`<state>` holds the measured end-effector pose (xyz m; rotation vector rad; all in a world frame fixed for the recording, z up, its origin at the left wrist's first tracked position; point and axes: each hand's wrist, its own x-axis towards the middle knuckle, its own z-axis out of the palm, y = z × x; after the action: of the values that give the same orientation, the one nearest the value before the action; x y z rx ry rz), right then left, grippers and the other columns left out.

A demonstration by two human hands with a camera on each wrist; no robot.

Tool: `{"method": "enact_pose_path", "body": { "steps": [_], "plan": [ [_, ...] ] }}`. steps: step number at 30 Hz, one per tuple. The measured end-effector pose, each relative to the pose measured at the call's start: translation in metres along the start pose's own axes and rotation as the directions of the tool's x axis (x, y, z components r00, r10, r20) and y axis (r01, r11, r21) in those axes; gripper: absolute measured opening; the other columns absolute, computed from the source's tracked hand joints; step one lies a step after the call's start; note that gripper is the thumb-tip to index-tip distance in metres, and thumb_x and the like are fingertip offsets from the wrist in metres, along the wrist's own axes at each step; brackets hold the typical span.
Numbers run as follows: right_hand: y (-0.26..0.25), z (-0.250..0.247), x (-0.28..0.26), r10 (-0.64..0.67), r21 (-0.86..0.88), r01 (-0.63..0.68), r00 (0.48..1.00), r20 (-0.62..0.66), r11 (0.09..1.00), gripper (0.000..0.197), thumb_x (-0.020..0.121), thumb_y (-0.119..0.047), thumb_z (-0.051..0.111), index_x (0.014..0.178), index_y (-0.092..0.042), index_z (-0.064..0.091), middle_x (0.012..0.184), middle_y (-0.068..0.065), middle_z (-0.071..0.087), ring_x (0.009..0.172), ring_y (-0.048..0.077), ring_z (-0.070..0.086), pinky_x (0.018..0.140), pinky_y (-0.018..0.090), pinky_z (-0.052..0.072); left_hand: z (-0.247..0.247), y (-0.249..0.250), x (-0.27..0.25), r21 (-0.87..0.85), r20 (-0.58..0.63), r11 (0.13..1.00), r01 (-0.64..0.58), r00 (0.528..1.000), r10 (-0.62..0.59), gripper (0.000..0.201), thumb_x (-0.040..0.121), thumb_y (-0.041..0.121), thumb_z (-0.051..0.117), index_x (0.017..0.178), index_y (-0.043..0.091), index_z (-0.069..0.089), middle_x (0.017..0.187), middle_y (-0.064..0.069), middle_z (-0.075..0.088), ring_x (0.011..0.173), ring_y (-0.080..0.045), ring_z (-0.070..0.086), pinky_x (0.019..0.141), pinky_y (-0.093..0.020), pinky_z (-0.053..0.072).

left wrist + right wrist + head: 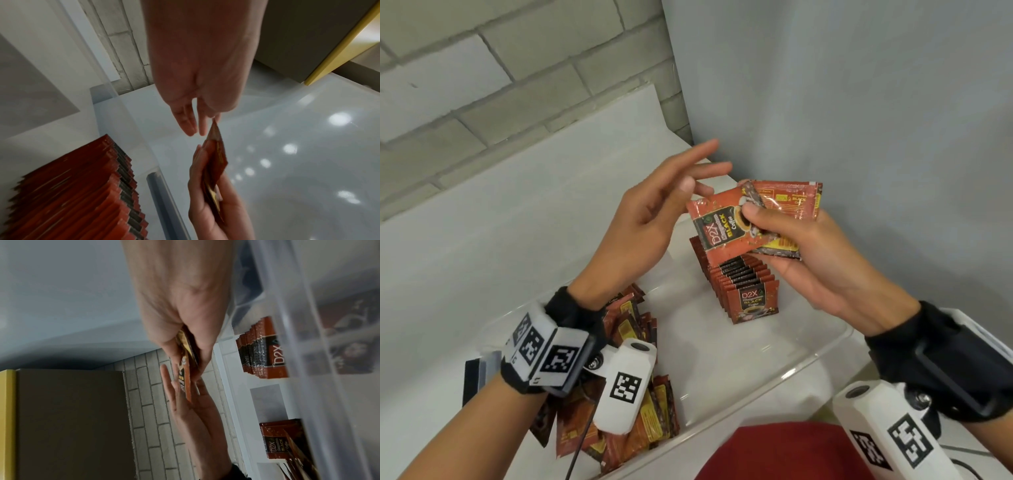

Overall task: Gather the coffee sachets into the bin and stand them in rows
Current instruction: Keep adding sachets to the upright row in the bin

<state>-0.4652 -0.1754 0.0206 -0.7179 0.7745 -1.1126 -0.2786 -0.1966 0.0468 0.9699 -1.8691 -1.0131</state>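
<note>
My right hand (pixel 763 222) grips a small fan of red-and-black coffee sachets (pixel 722 226), thumb on top, above the clear bin (pixel 791 370). Beside their upper left corner my left hand (pixel 698 171) hovers with straight fingers, the tips just touching that corner. In the left wrist view the held sachets (pixel 216 162) meet the fingertips (pixel 193 126) edge-on. Inside the bin, a neat row of sachets (pixel 743 281) stands upright at the far side. A loose pile of sachets (pixel 640 411) lies at the bin's left end, partly hidden by my left wrist camera.
The bin sits on a white table (pixel 482 240) in a corner between a brick wall and a grey wall. A black and grey block (pixel 479 373) stands left of the bin. Bare bin floor (pixel 722 349) shows between row and pile.
</note>
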Motion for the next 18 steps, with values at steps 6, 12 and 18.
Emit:
{"method": "enact_pose_path", "body": {
  "steps": [6,12,18],
  "plan": [
    [-0.001,0.0,-0.001,-0.047,0.007,0.047,0.999,0.01,0.999,0.036,0.085,0.002,0.06,0.117,-0.013,0.062,0.103,0.009,0.073,0.093,0.023,0.072,0.075,0.029,0.058,0.0,0.007,-0.001,-0.079,0.019,0.993,0.09,0.996,-0.089,0.038,0.094,0.031,0.059,0.129,0.022,0.049,0.119,-0.001,0.065,0.109,-0.022,0.064,0.084,-0.04,0.057],
    [0.0,0.002,-0.001,-0.05,-0.026,0.051,0.998,0.036,0.998,0.039,0.085,0.004,0.059,0.12,-0.014,0.058,0.106,0.008,0.073,0.096,0.022,0.071,0.078,0.029,0.057,-0.007,0.014,0.0,-0.014,0.089,0.992,0.128,0.988,-0.126,0.027,0.078,0.008,0.071,0.106,0.011,0.071,0.11,-0.006,0.067,0.105,-0.024,0.065,0.079,-0.047,0.058],
    [0.0,0.006,-0.005,-0.075,0.016,0.074,0.996,0.051,0.997,0.027,0.077,-0.035,0.062,0.098,-0.019,0.065,0.093,0.004,0.072,0.088,0.017,0.07,0.078,0.027,0.057,-0.01,0.027,-0.002,0.198,0.149,0.98,0.019,0.988,-0.049,0.022,0.079,0.014,0.072,0.1,0.012,0.075,0.103,-0.001,0.067,0.098,-0.016,0.066,0.08,-0.027,0.057]
  ]
}}
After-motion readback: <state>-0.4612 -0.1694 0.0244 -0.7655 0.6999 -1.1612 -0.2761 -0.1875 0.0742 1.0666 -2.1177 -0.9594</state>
